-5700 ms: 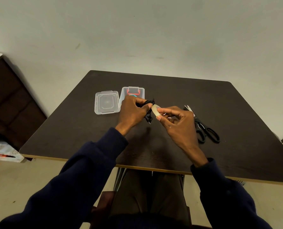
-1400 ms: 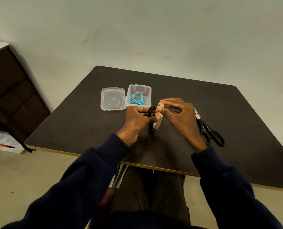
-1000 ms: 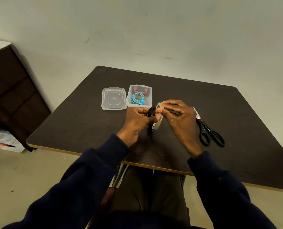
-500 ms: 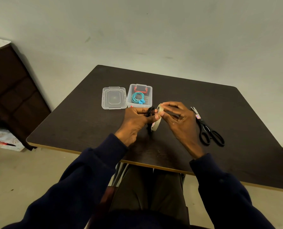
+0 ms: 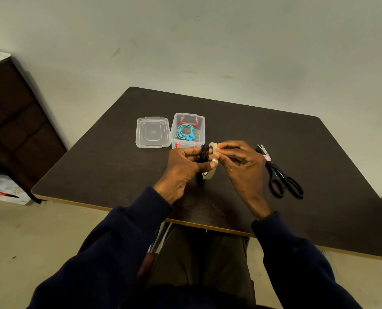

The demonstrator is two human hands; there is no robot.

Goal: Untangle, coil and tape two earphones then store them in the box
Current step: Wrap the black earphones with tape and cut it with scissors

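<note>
In the head view, the black earphone coil (image 5: 204,153) stood edge-on, long axis upright, just in front of the box (image 5: 186,144) at its near right corner, pinched between the curled fingers and thumb of the left hand (image 5: 182,167). The tape roll (image 5: 212,162) touched the coil's right side, gripped in the fingertips of the right hand (image 5: 241,167), so that hand seemed best placed to wrap. The box stood open, holding the coiled teal earphone (image 5: 185,132); its lid (image 5: 152,132) lay just left of it.

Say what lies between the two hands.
Head view: the black coil, gripped by the left hand, and the tape roll, pinched by the right hand.
</note>
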